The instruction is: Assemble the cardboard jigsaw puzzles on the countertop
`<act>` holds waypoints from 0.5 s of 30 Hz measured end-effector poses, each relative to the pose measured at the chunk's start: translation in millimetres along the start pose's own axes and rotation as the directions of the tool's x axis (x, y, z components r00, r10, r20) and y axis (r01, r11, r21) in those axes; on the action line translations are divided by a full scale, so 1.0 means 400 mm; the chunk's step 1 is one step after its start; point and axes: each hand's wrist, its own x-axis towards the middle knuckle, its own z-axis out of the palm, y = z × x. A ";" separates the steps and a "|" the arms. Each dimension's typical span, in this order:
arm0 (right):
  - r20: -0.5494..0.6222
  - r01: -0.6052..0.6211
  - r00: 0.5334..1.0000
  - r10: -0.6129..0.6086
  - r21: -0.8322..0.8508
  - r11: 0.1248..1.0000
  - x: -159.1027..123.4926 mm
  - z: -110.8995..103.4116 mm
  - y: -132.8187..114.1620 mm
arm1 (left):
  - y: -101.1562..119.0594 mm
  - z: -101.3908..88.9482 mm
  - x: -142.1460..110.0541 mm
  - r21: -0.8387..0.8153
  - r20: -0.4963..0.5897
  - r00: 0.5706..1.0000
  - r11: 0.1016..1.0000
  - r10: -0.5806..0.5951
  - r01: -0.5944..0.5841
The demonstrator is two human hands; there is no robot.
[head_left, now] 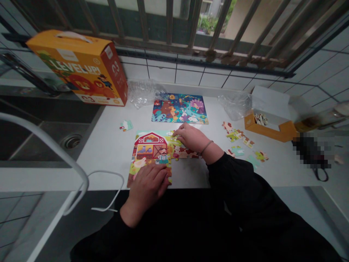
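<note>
at the far left a steel sink (62, 131) is sitting beside the white bench (103, 160), and an orange puzzle box (77, 67) is standing near the bench's back edge, with crumpled plastic wrap (144, 92) bunched against its right side and a small loose piece (127, 125) lying alone in front of the wrap. the left grip (148, 191) is lying flat across the lower right of the farm puzzle (149, 153), its fingers pressed together and pinching nothing visible. that puzzle is sitting at the bench's front edge, its built-up block running long from front to back and leaning slightly, with a red barn at its far end and a ragged strip of joined pieces (184, 153) jutting out to its right. beyond it a finished jungle puzzle (180, 108) is lying toward the wall. the right grip (189, 137) is pressing on the farm puzzle's upper right edge, fingers together, and i cannot tell whether it is pinching a piece; it is the nearer grip to that strip. further right, scattered pieces (240, 136) are lying in a loose band before an open orange tray (283, 133).
</note>
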 end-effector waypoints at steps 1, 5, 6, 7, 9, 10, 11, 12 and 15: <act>-0.003 0.000 1.000 0.000 0.000 1.000 0.001 0.001 0.001 | 0.000 0.000 0.000 0.002 0.003 1.000 1.000 -0.002 0.002; -0.010 0.009 1.000 -0.009 0.012 1.000 0.001 0.006 0.007 | 0.001 0.000 0.000 -0.001 0.009 1.000 1.000 -0.009 0.009; -0.012 0.013 1.000 -0.013 0.016 1.000 0.001 0.007 0.008 | 0.002 -0.001 0.001 0.002 0.008 1.000 1.000 -0.008 0.008; -0.017 0.016 1.000 -0.016 0.020 1.000 0.000 0.009 0.009 | 0.003 -0.001 0.001 0.007 0.005 1.000 1.000 -0.006 0.006; -0.039 0.017 0.999 -0.016 0.030 0.999 0.000 0.013 0.013 | 0.004 -0.002 0.003 0.016 -0.002 1.000 1.000 -0.003 0.003; -0.056 0.015 0.998 -0.012 0.038 0.999 0.001 0.016 0.015 | 0.005 -0.003 0.003 0.018 -0.004 1.000 1.000 -0.002 0.002; -0.074 0.011 0.997 -0.007 0.050 0.999 0.001 0.018 0.017 | 0.005 -0.003 0.004 0.019 -0.006 1.000 1.000 -0.003 0.003; -0.094 0.006 0.996 0.001 0.066 0.998 0.002 0.021 0.020 | 0.005 -0.003 0.004 0.018 -0.007 1.000 1.000 -0.003 0.003; -0.138 -0.009 0.990 0.025 0.119 0.993 0.005 0.028 0.028 | 0.004 -0.003 0.003 0.012 -0.005 1.000 1.000 0.001 -0.001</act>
